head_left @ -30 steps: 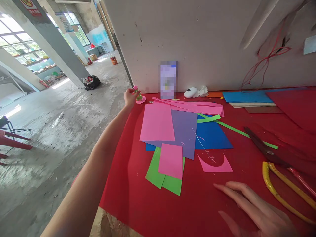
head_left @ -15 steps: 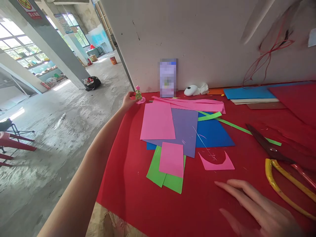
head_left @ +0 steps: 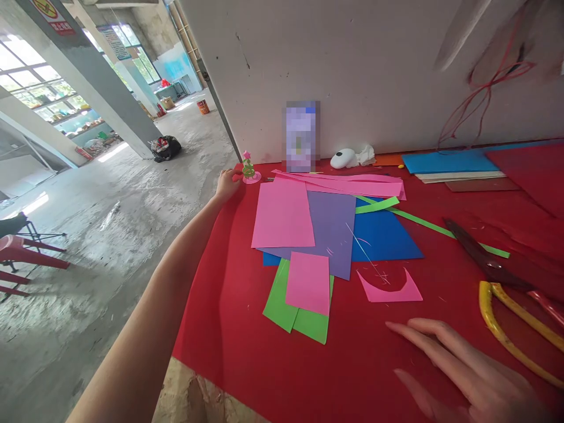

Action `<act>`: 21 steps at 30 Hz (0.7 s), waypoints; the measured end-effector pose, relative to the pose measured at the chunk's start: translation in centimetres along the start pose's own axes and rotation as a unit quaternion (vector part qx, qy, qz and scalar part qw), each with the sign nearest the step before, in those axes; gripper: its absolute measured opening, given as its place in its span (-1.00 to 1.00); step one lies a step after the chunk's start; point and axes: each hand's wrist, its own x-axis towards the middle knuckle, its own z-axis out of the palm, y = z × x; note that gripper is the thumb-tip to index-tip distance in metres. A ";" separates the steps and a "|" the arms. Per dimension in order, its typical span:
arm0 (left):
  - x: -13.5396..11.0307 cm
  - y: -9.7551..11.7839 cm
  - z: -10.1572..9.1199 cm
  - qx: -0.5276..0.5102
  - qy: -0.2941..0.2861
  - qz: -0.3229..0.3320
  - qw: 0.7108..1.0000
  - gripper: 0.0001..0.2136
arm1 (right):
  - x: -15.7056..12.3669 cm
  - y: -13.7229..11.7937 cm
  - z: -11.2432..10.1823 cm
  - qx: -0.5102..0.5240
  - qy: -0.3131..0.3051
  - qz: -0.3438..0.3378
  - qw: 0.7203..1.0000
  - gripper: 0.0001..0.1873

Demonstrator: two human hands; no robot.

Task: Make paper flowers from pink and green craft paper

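The purple sheet (head_left: 331,220), flat, smooth and straight-edged, lies among other paper on the red surface (head_left: 348,376). Beyond its far left corner, near the surface's edge, stands the small ornament (head_left: 248,170): a round pink base, looping green tiers and a pink star shape on top, all upright. The left hand (head_left: 228,183) is just left of the ornament, fingers bent and its grip not closed around it; whether a fingertip grazes the green loops, I cannot tell.

Overlapping the purple sheet's left part is a large pink sheet (head_left: 282,217); a matte blue sheet (head_left: 388,238) shows from under its right side. Long, thin pink strips (head_left: 352,185) lie along its far edge, with narrow green strips (head_left: 379,205) to its right. On its near side, a small pink rectangle (head_left: 307,284) covers part of two green pieces (head_left: 312,325). Nearer and to its right are a pink offcut (head_left: 388,292) with a deep curved notch and the right hand (head_left: 467,370), its grip empty and fingers spread. Dark-bladed scissors (head_left: 492,267) with yellow looped handles lie farther right of it.
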 end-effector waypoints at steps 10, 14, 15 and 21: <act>0.0 0.2 0.2 -0.037 0.010 -0.022 0.999 -0.71 | -0.7 0.2 0.5 -0.012 -0.010 0.010 1.000 -0.59; 0.3 0.2 0.4 -0.064 -0.002 -0.025 0.998 -0.70 | -0.7 0.1 0.3 -0.016 -0.018 0.004 1.000 -0.60; 0.3 0.2 0.6 -0.070 -0.006 -0.026 0.997 -0.70 | -0.8 0.2 0.3 -0.017 -0.023 0.004 1.000 -0.61; 1.0 0.4 1.3 -0.101 -0.017 -0.030 0.994 -0.70 | -1.2 0.4 0.6 -0.012 -0.035 0.011 0.999 -0.61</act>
